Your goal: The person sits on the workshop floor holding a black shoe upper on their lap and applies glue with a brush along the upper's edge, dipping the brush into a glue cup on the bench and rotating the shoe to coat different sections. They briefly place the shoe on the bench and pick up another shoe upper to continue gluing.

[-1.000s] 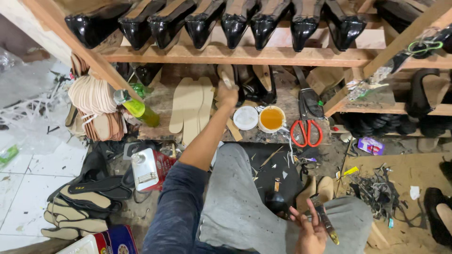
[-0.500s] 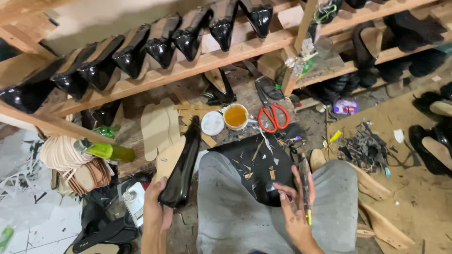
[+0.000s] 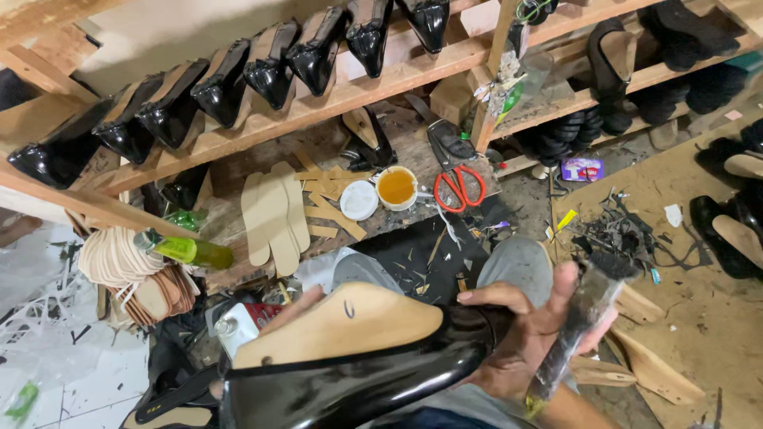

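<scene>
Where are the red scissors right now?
The red-handled scissors lie on the low wooden bench in the upper middle of the head view, just right of the open pot of yellow glue and below the wooden rack post.

A single head-worn camera looks steeply down and forward from above the person's lap, tilted slightly anticlockwise. The glossy black shoe (image 3: pixel 350 377) fills the near foreground, very close; the wooden rack (image 3: pixel 334 99) and cluttered floor lie farther off.
</scene>
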`<state>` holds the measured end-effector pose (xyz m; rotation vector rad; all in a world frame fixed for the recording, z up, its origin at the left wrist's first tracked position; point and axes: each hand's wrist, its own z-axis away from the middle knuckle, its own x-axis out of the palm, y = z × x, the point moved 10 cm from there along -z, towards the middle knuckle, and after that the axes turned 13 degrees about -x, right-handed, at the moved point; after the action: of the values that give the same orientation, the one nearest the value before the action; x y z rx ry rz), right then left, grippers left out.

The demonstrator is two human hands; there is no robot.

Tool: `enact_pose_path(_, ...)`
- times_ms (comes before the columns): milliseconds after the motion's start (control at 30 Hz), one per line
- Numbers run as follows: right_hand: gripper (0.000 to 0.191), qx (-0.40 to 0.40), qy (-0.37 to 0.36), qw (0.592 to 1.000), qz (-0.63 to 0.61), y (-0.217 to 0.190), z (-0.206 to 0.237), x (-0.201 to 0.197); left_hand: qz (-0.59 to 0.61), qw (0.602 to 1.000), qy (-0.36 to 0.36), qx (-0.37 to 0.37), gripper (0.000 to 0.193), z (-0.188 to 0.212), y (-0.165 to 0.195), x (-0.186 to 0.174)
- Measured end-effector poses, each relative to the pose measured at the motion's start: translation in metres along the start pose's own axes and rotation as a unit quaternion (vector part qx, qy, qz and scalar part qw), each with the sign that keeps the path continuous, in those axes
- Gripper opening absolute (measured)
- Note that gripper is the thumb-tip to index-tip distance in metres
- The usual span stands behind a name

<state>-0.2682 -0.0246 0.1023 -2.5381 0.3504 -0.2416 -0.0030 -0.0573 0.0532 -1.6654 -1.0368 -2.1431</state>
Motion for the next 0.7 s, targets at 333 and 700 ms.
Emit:
enact_pose_path(333,0.044,0.267,0.045,0.962,-0.043,0.072,0.033,0.047,-0.012,0.955,0.109,0.274,0.095,-0.031,0.019,-0.018)
enact_pose_path(700,0.018,0.360,0.021,0.926,-0.115,0.247,0.048,0.057,0.206,0.961,0.146,0.112,0.072,-0.020,-0.032,-0.102)
